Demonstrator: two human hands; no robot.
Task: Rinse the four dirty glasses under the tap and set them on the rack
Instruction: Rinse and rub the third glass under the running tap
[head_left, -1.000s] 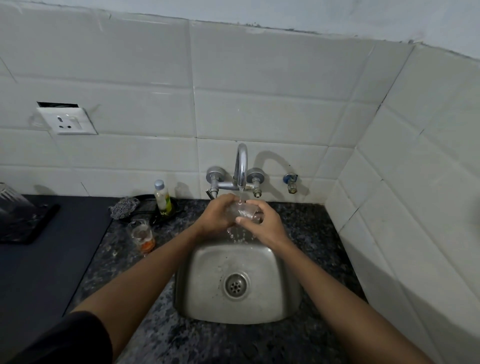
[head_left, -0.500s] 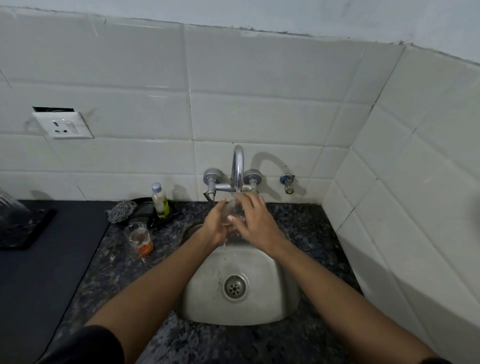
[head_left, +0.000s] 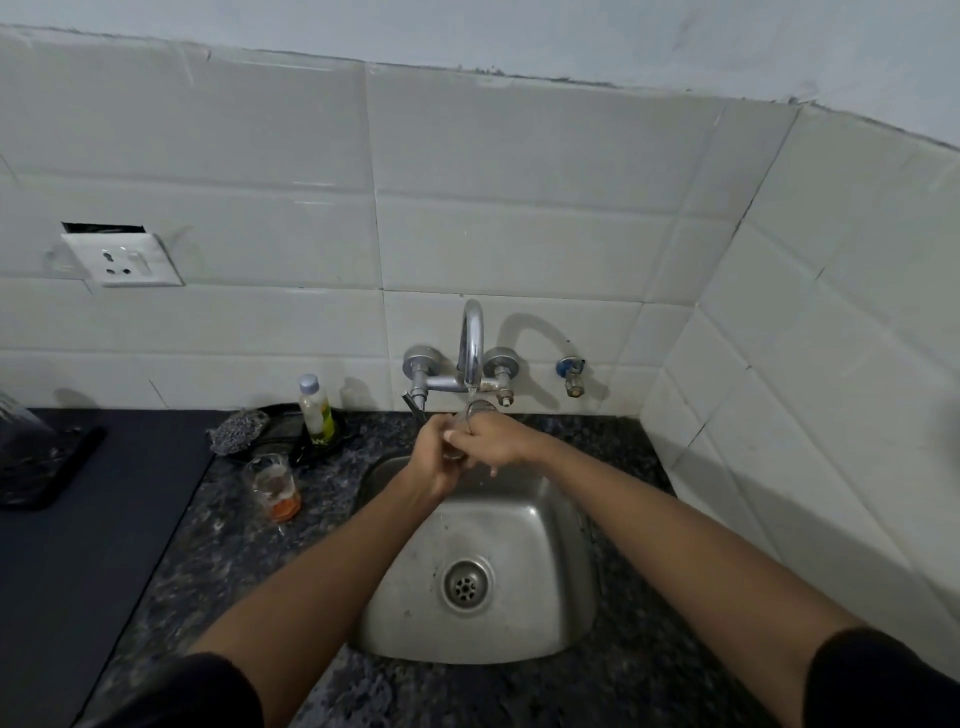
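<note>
Holding a clear drinking glass (head_left: 470, 415) under the curved chrome tap (head_left: 471, 340), the person's two hands meet over the far edge of the square stainless-steel sink (head_left: 483, 618). The left hand (head_left: 434, 457) has its fingers curled round the lower part of the glass, and the right hand (head_left: 493, 439) wraps it from the right side, its fingers also curled against the glass wall. The glass rim shows just above the hands, directly below the spout, where a thin stream of water falls onto it. Most of the glass body is hidden by the hands, so how it is tilted cannot be told.

A second clear glass with orange residue at its bottom (head_left: 272, 486) stands upright on the dark speckled stone counter (head_left: 208, 561), left of the sink and apart from it. Farther back, near the wall, a small clear plastic bottle with a pale cap and yellow-green liquid (head_left: 316, 410) stands on a black dish (head_left: 311, 441), with a grey metal scrubber (head_left: 236, 428) just left of it. At the far left edge a dark tray (head_left: 47, 467) lies on a plain dark surface (head_left: 78, 571). A white wall socket (head_left: 122, 260) sits on the white tiled wall (head_left: 519, 208), and a small blue-topped valve (head_left: 571, 371) is fixed right of the tap.
</note>
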